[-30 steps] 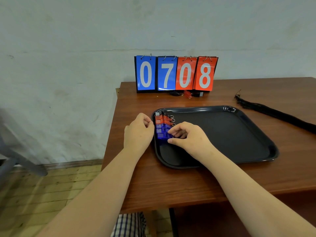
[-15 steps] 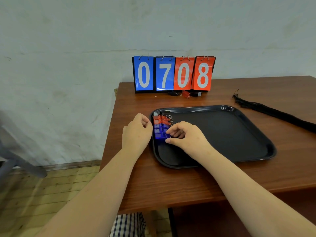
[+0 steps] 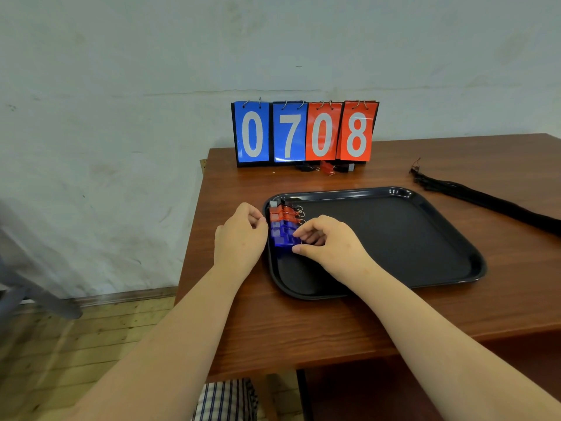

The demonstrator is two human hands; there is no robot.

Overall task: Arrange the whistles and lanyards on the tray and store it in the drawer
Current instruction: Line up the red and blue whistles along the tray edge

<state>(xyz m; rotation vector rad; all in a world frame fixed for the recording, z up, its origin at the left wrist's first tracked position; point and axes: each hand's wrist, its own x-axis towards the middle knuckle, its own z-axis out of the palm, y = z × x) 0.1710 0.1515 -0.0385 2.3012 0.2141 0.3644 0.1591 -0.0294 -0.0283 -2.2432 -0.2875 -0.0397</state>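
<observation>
While both hands work at the tray's left side, the row of small plastic whistles (image 3: 283,221) lies inside the black rectangular plastic tray (image 3: 394,238), packed side by side along its L rim, at the far-left corner.

Order far→near: one dark whistle w/ grey mouthpiece (image 3: 275,204), then red whistles (image 3: 277,211), then blue whistles (image 3: 282,237). The metal key rings (image 3: 300,208) point R, toward tray centre.

Right hand (image 3: 331,244): inside tray, fingers curled down over ring ends of the blue whistles, thumb tip against the nearest one, so it pinches the blue whistles.

Left hand (image 3: 239,238): outside tray, over the brown wooden table (image 3: 303,323), just beside L rim. Fingers curled in together, nothing seen in them. Contact w/ mouthpiece ends: cannot tell.

A bundle of long black cord lanyards (image 3: 485,202) lies on the table, R of tray, apart from it.

A flip scoreboard w/ blue and red cards reading 0708 (image 3: 303,132) stands at the table's far edge by the wall. Approx. three more small items lie at its foot, one a red whistle (image 3: 327,167), the others dark and too small to tell. All are well apart from the tray.
</observation>
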